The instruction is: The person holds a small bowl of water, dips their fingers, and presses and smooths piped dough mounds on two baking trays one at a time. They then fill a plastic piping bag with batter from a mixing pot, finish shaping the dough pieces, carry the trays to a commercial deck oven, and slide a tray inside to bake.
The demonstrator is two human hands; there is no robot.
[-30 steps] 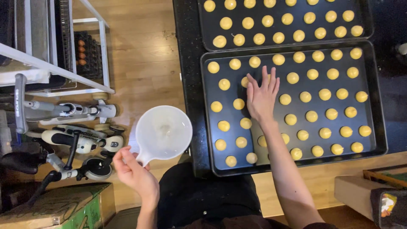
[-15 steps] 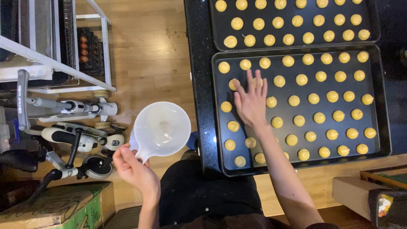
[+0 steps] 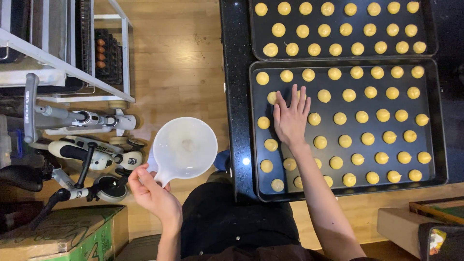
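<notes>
Holding a round white plastic bowl with a short handle (image 3: pixel 184 148), the left hand (image 3: pixel 153 195) has its fingers clenched round that handle, which juts from the bowl's rim at about 7 o'clock; the bowl itself sits up and to 1 o'clock of the grip, hanging over the wooden floor just left of the black counter's edge. What lies inside the bowl is too pale to tell beyond a small blur at its middle. Over at 3 o'clock from the bowl, the right hand (image 3: pixel 291 118) lies flat and spread, gripping nothing, palm down on the near dark rectangular baking tray (image 3: pixel 435 174), its fingertips pointing to 12 o'clock among the small round yellow dough balls (image 3: pixel 367 139) set in rows. One ball touches the hand's thumb side at 10 o'clock, another sits just beside the little finger at 3 o'clock. A second dark baking tray (image 3: pixel 430 50) with like rows lies at 12 o'clock, touching the first. At 9 o'clock of the bowl, white and black children's scooters (image 3: pixel 82 150) lie on the floor, with a white metal rack (image 3: pixel 72 72) beyond at 10 o'clock and a cardboard box (image 3: pixel 58 234) at 7 o'clock
</notes>
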